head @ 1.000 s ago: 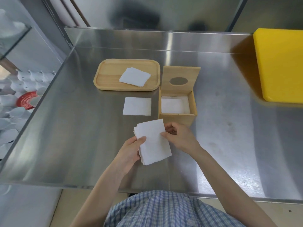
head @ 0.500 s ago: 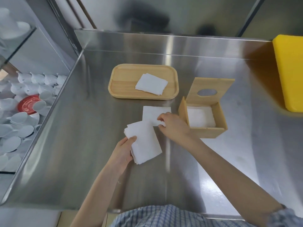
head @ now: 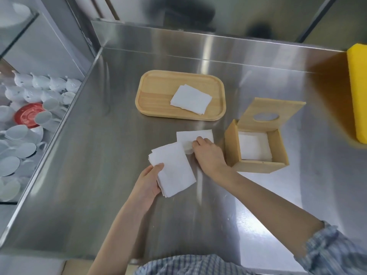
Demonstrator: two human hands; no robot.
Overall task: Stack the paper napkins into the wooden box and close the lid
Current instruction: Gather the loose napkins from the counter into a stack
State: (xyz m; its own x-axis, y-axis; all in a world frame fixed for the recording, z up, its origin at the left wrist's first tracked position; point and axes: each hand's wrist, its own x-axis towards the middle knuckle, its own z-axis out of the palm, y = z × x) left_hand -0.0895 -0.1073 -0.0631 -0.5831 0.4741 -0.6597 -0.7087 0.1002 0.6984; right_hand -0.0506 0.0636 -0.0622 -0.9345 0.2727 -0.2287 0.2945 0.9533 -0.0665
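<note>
2 hands busy: left hand (head: 148, 182) clamps a napkin stack (head: 172, 168) at 6 o'clock of the tray (head: 158, 92). Right hand (head: 208, 154) pinches the edge of the loose napkin (head: 193, 135) on the steel counter (head: 99, 165), at 9 o'clock of the wooden box (head: 258, 167). Lid (head: 272, 108) up, napkins inside (head: 254, 146).

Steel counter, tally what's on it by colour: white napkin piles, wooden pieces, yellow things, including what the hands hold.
White paper napkin piles: 4 (tray, counter, box, left hand's)
Light wooden pieces: 2 (rounded tray, open-lidded box)
Yellow block: 1
Total: 7
</note>
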